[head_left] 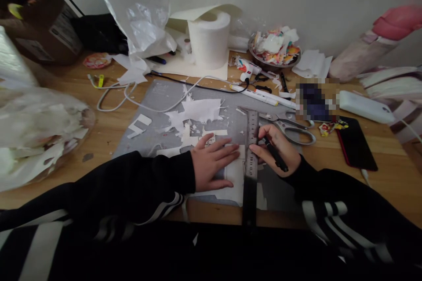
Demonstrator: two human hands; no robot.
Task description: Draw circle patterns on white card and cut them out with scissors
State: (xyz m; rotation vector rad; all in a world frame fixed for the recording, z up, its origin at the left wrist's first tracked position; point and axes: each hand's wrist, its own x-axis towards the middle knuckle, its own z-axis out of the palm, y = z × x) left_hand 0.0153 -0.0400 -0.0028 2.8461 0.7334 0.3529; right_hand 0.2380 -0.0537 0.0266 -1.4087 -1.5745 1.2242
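Note:
My left hand (214, 162) lies flat with fingers spread on a sheet of white paper (234, 184). Just right of its fingertips stands a try square (252, 140) with a metal scale and a black handle (249, 204), the handle pointing towards me. A black pen (275, 156) rests in my right hand (277, 142), whose thumb and fingertip reach the right side of the metal scale. Beneath both hands is a grey cutting mat (154, 101). Some small drawn lines show on paper by my left thumb and fingers.
Scissors (296, 131) lie right of the scale, near a phone (358, 145) and white power bank (365, 106). Paper scraps (201, 112) litter the mat. Behind are markers (259, 95), a glue gun (247, 70), a paper roll (211, 39) and a cable (165, 109).

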